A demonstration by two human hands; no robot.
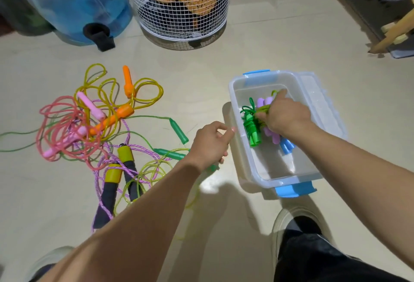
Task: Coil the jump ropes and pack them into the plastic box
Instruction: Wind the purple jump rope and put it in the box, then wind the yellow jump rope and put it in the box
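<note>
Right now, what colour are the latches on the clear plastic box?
Blue latches on the clear plastic box, seen in the head view.

Right hand [283, 114] fingers curled, gripping; left hand [209, 144] loosely curled, hovering.

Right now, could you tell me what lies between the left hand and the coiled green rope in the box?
In the head view, only the plastic box's clear near wall separates the left hand from the coiled green rope.
</note>
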